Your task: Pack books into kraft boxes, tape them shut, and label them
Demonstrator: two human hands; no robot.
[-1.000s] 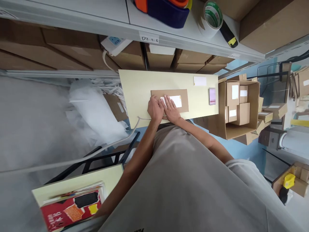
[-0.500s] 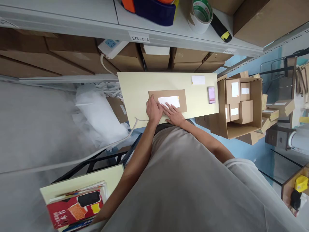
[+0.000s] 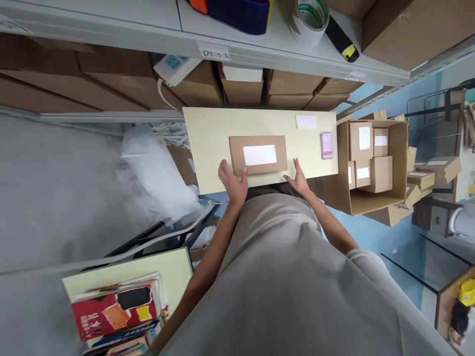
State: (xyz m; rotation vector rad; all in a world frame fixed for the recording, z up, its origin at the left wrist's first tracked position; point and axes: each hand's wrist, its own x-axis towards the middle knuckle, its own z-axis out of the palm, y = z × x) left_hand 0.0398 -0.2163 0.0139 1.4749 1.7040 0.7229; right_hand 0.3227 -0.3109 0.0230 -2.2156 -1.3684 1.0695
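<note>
A flat brown cardboard box point(image 3: 237, 153) lies on the pale yellow tabletop point(image 3: 208, 128), with a white label point(image 3: 260, 155) on its upper face. At the box's lower left corner is my left hand point(image 3: 233, 183), fingers spread and thumb apart; whether it touches the box I cannot tell. My right hand point(image 3: 299, 179) is open just off the box's lower right corner, thumb and fingers apart, holding nothing. Farther right on the tabletop lie a loose white label point(image 3: 306, 122) and a small pinkish-purple rectangular item point(image 3: 327, 145).
An open carton point(image 3: 343, 195) holding several labelled boxes stands at the right. Above runs a grey shelf point(image 3: 260, 49) with a tape roll point(image 3: 309, 22) and a black-and-yellow cutter point(image 3: 343, 42). A white cable point(image 3: 148, 242) crosses the left side. Books point(image 3: 115, 311) lie lower left.
Both hands have come off the label on the box and moved apart, the left to the left corner and the right to the right. The label stays flat on the box.
</note>
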